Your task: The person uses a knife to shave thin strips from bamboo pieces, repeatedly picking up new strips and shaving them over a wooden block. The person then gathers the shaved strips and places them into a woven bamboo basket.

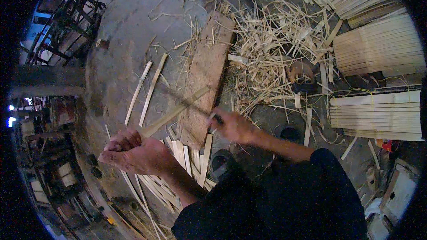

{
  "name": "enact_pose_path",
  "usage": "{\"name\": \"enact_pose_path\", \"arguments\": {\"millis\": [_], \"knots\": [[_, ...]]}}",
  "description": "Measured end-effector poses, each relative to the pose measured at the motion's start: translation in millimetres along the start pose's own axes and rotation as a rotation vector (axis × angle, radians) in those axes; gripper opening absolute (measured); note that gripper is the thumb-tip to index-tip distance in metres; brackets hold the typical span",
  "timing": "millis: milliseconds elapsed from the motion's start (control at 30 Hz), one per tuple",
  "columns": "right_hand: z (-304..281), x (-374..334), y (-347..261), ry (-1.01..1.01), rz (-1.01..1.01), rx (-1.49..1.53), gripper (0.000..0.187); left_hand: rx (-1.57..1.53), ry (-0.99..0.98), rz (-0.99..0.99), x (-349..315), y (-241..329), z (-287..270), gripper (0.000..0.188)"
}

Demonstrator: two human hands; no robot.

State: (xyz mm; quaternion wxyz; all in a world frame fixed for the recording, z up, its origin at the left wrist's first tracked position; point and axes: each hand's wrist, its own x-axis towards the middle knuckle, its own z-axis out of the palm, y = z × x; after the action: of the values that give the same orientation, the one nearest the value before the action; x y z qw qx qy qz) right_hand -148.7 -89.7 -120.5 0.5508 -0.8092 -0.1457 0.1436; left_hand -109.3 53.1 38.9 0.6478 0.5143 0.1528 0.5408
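The person's left hand point(135, 152), fingers curled tight around one end of a pale wooden strip point(172, 113), whose other end reaches over a plank point(208, 55) on the floor point(126, 26); the right hand point(235, 127), fingers closed round a dark, blurred tool point(218, 118); further right, tangled shavings point(275, 53), then stacked slats point(378, 44)

Left hand point(144, 153) fisted round a pale flat strip point(178, 109), which slants up across the wooden plank point(209, 46). Right hand point(235, 127) grips a dark-handled tool point(217, 118) by the plank's right edge; far end's blurred, can't make it out from here. Tangled shavings point(271, 58) heaped right of plank, two loose strips point(138, 93) on floor left, slat bundles point(378, 44) lined up far right.
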Motion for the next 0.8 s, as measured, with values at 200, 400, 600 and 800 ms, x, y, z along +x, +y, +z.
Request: {"name": "enact_pose_path", "arguments": {"millis": [200,400,600,800], "knots": [[6,-6,-16,-0.003,-0.002,0.131,0.038,0.207,0.072,0.072,-6,3,5,0.045],[-13,8,32,-0.004,0.239,0.070,0.041,0.249,0.090,0.056,-10,2,3,0.045],[1,-1,32,0.041,0.125,-0.135,0.044,0.263,0.055,0.081,-1,1,-4,0.040],[-6,3,69,0.131,0.221,0.017,0.053,0.394,0.025,0.217,-5,-3,1,0.037]]}}
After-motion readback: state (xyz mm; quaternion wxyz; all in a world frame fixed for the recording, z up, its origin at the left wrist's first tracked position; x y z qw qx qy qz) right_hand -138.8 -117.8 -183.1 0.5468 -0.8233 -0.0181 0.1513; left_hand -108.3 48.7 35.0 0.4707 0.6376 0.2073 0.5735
